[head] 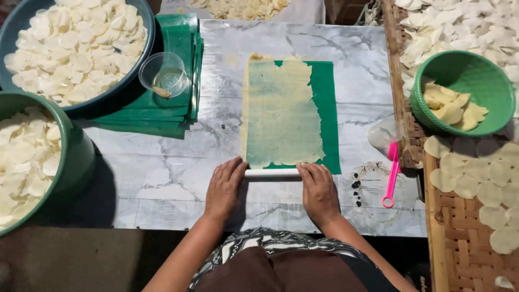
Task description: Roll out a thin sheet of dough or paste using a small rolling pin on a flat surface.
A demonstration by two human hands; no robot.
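three bowls (459, 75), one cup (164, 73), one roller (270, 173).
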